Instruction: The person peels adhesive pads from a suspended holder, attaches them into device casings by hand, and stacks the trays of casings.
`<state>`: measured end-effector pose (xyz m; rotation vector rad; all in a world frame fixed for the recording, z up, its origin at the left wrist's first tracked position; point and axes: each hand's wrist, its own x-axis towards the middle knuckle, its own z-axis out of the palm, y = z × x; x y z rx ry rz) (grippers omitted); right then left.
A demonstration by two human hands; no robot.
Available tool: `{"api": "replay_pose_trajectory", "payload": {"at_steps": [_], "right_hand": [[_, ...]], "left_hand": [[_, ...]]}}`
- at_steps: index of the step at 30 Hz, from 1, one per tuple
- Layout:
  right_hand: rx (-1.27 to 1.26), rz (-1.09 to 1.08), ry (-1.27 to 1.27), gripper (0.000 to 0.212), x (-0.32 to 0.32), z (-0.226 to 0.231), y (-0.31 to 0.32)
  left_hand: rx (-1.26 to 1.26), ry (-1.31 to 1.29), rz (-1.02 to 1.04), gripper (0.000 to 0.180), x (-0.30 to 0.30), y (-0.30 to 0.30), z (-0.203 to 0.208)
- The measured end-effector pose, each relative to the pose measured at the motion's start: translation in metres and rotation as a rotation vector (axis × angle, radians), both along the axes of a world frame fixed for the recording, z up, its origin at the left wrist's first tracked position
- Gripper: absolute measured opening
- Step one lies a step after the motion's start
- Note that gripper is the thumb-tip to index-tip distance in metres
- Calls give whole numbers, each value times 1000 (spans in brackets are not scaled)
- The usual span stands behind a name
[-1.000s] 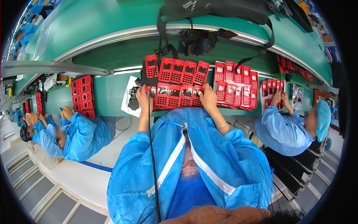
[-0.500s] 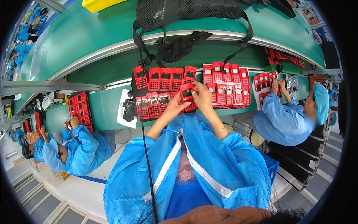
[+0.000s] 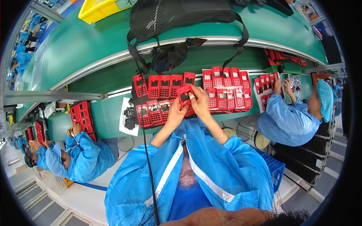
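My left hand grips the lower left side of a red handset casing with a dark window, held tilted above the bench. The fingers of my right hand are closed on its right side, the thumb pressed near the window. A ring shows on that hand. Below and left of my hands, similar red casings with keypads lie in two rows on a dark tray. More red casings, with pale windows, stand in rows to the right. Whatever lies beneath my fingers is hidden.
Left of the tray, thin black pieces lie on a white sheet. A black mesh bag with hanging straps and a yellow bin rest on the upper shelf. A black cable crosses my view. Co-workers sit at both sides.
The casing has shifted slightly left and lower in view with both hands. My right thumb now lies over the casing's front. The whole view has shifted a little.
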<state>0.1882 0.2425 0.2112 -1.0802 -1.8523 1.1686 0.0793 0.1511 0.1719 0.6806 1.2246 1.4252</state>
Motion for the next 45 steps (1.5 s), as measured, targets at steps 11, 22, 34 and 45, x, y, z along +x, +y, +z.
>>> {"api": "replay_pose_trajectory", "payload": {"at_steps": [11,22,34,45], "right_hand": [[-654,171,384,47,4,-21,-10],[-650,83,419,30,-3,-37,-16],[487,-32,-205,16,-4,17,-23],[618,73,-228,13,3,6,-20]], "left_hand": [[-51,-140,-48,45,-14,-6,-1],[-119,-519,104,24,-17,-12,-3],[-123,-381,154,30,-18,-15,-22],[-176,-410,79,33,-13,-7,-28]]}}
